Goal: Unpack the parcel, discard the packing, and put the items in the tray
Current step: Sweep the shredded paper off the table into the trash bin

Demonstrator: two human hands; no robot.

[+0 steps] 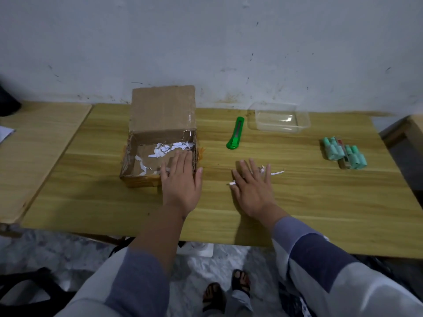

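Head view shows the cardboard box (pixel 158 156) standing open at the left of the wooden table (pixel 297 213), its lid flap upright at the back and white shredded paper (pixel 169 148) strewn over its floor. The left hand (pixel 180 186) lies flat and spread over the box's near right corner, fingers reaching inside, gripping nothing. The right hand (pixel 254 186) rests palm down on the table to the right of the box, fingers splayed over a small clump of paper scraps (pixel 269 171) that pokes out past the fingertips; it presses on them rather than clasping them.

The items, two packs of mint-green capped bottles (pixel 343 153), sit side by side well to the right, already out of the box. They lie to the right of and beyond the right hand, so that hand is plainly the nearer one. Their long axes run roughly toward the far edge of the table, slightly askew. Each pack looks like several small bottles bundled together, with a hint of red printing between them. The clear plastic tray (pixel 280 118) stands empty at the back, left of the packs, with a green utility knife (pixel 235 135) just beside it. Packing looks only partly cleared.
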